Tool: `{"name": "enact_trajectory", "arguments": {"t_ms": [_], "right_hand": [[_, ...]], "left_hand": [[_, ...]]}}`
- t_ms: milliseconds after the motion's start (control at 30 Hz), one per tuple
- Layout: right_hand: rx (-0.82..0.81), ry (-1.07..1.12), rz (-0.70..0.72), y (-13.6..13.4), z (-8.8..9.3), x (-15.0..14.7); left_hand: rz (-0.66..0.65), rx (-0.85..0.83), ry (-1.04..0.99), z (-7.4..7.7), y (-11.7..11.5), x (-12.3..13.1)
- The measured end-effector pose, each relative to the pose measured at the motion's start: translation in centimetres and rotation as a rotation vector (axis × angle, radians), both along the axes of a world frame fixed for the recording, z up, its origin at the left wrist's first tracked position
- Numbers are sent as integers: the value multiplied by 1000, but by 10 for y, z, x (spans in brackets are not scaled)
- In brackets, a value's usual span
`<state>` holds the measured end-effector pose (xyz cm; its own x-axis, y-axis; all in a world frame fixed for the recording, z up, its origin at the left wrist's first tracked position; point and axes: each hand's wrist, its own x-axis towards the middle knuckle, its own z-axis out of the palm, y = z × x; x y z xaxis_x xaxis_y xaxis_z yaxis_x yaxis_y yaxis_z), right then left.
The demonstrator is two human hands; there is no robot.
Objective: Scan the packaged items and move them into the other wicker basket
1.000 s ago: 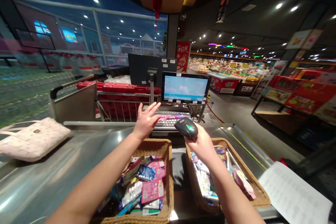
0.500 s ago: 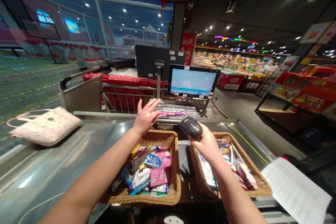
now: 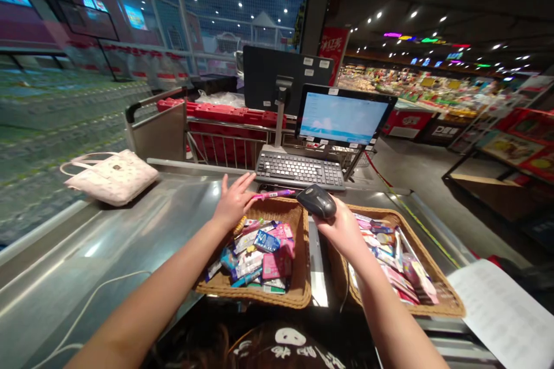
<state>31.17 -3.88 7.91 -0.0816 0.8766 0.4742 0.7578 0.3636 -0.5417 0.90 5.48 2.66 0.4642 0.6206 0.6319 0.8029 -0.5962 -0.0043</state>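
My left hand pinches one end of a slim pink and purple stick-shaped item between thumb and fingers, the other fingers stretched out. The item points right, above the far rim of the left wicker basket, and a white label shows on it. My right hand is wrapped round a black barcode scanner, whose head faces left towards the item, a small gap between them. Small colourful packets fill the left basket. Under my right forearm, the right wicker basket holds more packaged goods.
Beyond my hands stand a black keyboard and a lit monitor. A pale handbag lies on the metal counter at left. A white cable crosses the counter. Printed paper lies at right.
The view has shifted left and tilted down. Both hands have drawn back from the keyboard, so the item no longer overlaps its keys. Each hand keeps its hold.
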Motion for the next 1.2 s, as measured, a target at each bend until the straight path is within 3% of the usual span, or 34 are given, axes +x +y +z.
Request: {"name": "enact_trajectory", "arguments": {"t_ms": [333, 600, 733, 833, 967, 1200], "right_hand": [[-59, -1, 71, 10, -14, -22], [-88, 9, 87, 13, -18, -35], [-105, 17, 103, 12, -16, -39], [-109, 29, 104, 10, -16, -37], [-113, 45, 92, 4, -16, -31], [-111, 72, 53, -12, -9, -13]], "left_hand": [[88, -149, 82, -42, -24, -35], [146, -219, 72, -65, -31, -39], [121, -313, 218, -71, -32, -37], [95, -390, 291, -72, -32, -37], [79, -360, 195, -66, -28, -32], [-98, -252, 148, -31, -17, 9]]}}
